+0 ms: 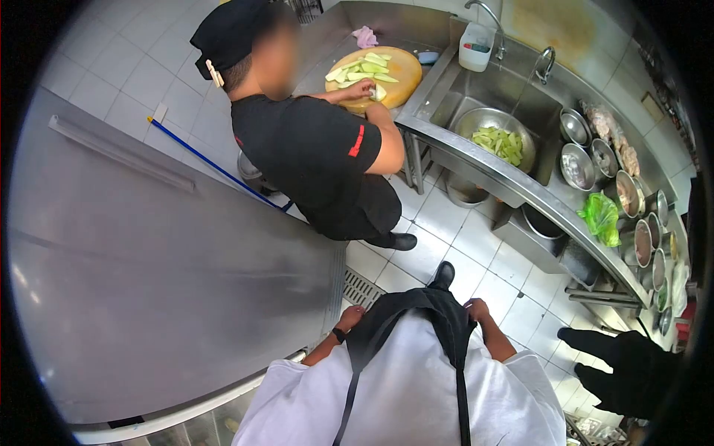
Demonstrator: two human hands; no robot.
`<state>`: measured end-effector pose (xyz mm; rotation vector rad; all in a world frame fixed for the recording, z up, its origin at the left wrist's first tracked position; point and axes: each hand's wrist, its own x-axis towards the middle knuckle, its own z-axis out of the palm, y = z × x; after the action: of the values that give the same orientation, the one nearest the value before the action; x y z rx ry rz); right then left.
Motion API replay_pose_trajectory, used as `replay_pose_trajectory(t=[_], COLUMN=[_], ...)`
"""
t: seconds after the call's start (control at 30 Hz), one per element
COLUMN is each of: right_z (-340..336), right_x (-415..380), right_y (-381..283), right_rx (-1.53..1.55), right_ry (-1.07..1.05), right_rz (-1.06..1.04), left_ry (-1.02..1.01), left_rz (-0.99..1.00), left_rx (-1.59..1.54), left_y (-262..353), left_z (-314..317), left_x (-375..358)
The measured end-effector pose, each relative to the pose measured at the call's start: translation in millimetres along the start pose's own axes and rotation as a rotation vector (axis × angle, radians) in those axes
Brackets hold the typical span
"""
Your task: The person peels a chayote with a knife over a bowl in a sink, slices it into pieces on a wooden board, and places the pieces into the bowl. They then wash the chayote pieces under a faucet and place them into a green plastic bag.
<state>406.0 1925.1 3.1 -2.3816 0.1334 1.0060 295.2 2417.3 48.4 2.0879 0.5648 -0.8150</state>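
My left hand [349, 320], with a dark band at the wrist, is at the left edge of my black apron [409, 308]. At the apron's right edge is my right hand [477, 309]. The fingers of both hands are too small and partly hidden to make out a grip. Ahead, a co-worker [305, 141] in black bends over a round yellow board [405, 74], hands at a pale green piece. More pale green pieces [364, 68] lie on the board. A metal bowl [470, 123] of green slices sits in the sink.
A large grey metal surface [178, 260] fills the left side. Metal bowls [577, 165] and a green plastic bag [601, 218] line the counter at right. A blue-handled stick [216, 163] leans behind the co-worker. Another person [632, 372] in black is at lower right.
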Motion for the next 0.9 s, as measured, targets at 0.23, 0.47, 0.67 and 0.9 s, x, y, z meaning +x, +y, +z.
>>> replay_pose_trajectory(t=[0.23, 0.47, 0.67, 0.9], right_z=[1, -12, -7, 4], right_x=[1, -14, -16, -8], right_y=[1, -16, -13, -4], right_rx=[0.012, 0.022, 0.031, 0.033], right_ry=[-0.01, -0.054, -0.038, -0.003], right_rz=[0.01, 0.056, 0.037, 0.045], left_ry=[0.019, 0.002, 0.021, 0.04], left_rz=[0.039, 0.11, 0.075, -0.025], left_rx=[0.054, 0.089, 0.065, 0.029], left_y=[1, 14, 4, 11], left_z=[-4, -8, -2, -4], left_x=[-1, 0, 4, -6])
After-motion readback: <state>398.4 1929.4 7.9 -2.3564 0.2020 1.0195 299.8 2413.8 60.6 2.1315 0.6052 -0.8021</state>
